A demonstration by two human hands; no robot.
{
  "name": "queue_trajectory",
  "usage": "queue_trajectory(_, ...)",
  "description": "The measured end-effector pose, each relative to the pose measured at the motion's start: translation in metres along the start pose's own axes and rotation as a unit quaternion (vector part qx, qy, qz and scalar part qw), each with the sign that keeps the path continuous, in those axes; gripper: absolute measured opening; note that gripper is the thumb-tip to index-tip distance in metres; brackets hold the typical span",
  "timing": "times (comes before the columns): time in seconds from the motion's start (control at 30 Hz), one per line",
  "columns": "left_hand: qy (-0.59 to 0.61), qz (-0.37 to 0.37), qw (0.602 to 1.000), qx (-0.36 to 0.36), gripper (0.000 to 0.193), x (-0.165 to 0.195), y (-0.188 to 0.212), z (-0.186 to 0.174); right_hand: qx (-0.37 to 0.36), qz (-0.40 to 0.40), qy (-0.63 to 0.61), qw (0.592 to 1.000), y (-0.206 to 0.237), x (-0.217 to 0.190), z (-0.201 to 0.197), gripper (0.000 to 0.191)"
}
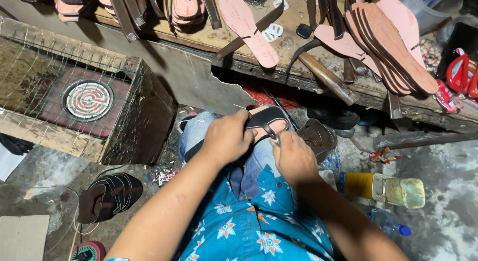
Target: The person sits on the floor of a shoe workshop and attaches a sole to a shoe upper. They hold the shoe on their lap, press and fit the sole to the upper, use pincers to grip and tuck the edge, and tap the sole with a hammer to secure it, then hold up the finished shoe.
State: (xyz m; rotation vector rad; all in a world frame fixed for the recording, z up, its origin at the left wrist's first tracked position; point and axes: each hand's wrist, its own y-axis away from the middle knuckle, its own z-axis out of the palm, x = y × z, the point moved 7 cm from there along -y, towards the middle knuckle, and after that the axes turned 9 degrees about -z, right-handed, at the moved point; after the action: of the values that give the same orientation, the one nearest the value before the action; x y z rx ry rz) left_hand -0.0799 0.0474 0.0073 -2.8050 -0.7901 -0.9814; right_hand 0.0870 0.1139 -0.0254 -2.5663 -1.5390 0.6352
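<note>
At the far left stands a wooden box screened with wire mesh [74,99], a round coiled heater plate [88,99] set in its top. Below it, on the stained concrete floor [448,191], lies a pair of finished dark brown strap sandals [109,195].

Over the person's lap, the left hand [226,139] is curled shut over a half-made sandal with a pink insole and black straps [271,122], fingers wrapped across its heel end and pinning it on the blue jeans [199,129]. Just right of it, the right hand [294,156] is closed in a fist around a small metal tool, its curved jaw end [272,133] touching the strap at the sandal's edge. Beside that hand rests another brown sandal upper [318,137].

Further right on the floor lie a yellow tin can on its side [381,189] and a clear plastic bottle with a blue cap [391,223]. Along the worn wooden bench edge [358,94] above, pink cut insoles [393,42] are stacked, and a wooden-handled hammer [326,76] overhangs the edge.

The tool's tip sits close to the left fingers; a slip off the strap could nip them or tear the strap. The hammer could also fall if the bench is knocked.
</note>
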Motion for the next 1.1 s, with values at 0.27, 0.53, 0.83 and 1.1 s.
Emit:
queue_trajectory(0.27,0.023,0.006,1.0,0.002,0.029,-0.008,-0.012,-0.004,-0.029,-0.01,0.0,1.0,-0.012,-0.01,-0.002,0.024)
queue_trajectory(0.53,0.003,0.088,0.996,0.011,0.03,0.006,0.008,0.002,-0.233,0.038,0.046,0.971,0.01,-0.009,-0.001,0.018)
queue_trajectory(0.83,-0.028,-0.016,0.994,-0.108,0.044,0.005,-0.019,0.01,-0.278,0.044,0.041,0.959,-0.003,-0.011,-0.002,0.022)
queue_trajectory(1.1,-0.126,-0.015,0.985,-0.12,0.038,0.014,-0.03,0.013,-0.245,-0.008,0.06,0.968,-0.005,-0.012,-0.012,0.021)
